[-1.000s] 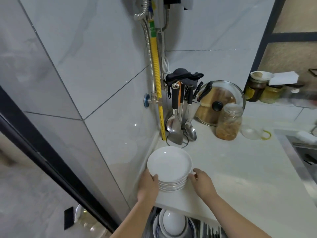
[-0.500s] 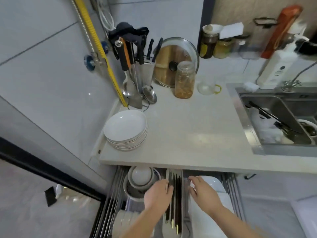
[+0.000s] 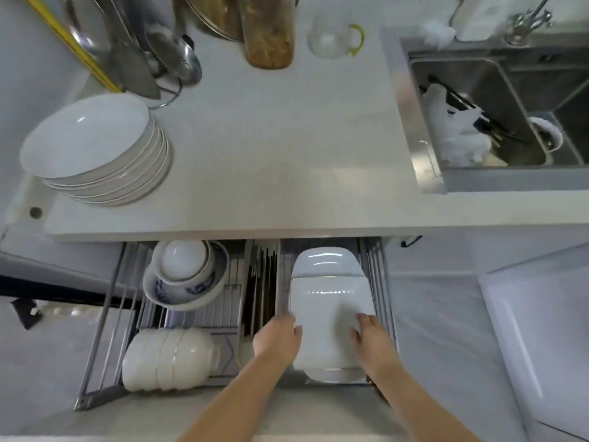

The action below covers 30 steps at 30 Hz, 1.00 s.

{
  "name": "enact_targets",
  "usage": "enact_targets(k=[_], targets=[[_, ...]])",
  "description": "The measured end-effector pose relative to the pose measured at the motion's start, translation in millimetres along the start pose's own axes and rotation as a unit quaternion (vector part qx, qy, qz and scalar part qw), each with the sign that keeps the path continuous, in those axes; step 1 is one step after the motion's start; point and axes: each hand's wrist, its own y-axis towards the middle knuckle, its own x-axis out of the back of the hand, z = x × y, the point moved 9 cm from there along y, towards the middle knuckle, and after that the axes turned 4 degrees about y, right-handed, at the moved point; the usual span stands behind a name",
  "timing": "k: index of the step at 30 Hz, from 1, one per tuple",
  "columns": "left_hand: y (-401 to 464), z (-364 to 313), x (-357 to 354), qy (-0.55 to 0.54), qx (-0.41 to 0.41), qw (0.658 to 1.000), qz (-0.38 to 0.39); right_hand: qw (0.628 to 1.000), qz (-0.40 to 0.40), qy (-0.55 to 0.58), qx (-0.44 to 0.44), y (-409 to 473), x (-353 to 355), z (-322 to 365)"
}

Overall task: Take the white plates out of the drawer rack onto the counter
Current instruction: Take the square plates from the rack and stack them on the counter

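Note:
A stack of round white plates (image 3: pixel 95 148) stands on the counter (image 3: pixel 271 161) at the left. Below it the drawer rack (image 3: pixel 105 314) is pulled out. In its right section lie white rectangular plates (image 3: pixel 328 298), overlapping one another. My left hand (image 3: pixel 277 338) is at the left edge of the nearest rectangular plate, fingers curled over its rim. My right hand (image 3: pixel 371 338) rests on the plate's right side with fingers bent over it. The plates lie flat in the rack.
Blue-and-white bowls (image 3: pixel 188 275) and a row of white bowls (image 3: pixel 169 358) fill the rack's left section; dark chopsticks (image 3: pixel 259 282) sit in the middle. A jar (image 3: pixel 269 33), glass cup (image 3: pixel 331 38) and utensil holder (image 3: pixel 149 49) stand at the counter's back. The sink (image 3: pixel 490 116) is right.
Both hands left the round plate stack on the counter and moved down into the drawer's right section, onto the rectangular plates. My view tipped downward.

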Motion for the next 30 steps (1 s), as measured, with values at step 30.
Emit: enact_targets(k=[30], targets=[[44.2,32.1,-27.4,0.035,0.060,0.997,0.023,0.983,-0.008,-0.153,-0.105,32.7,-11.4,-13.1]])
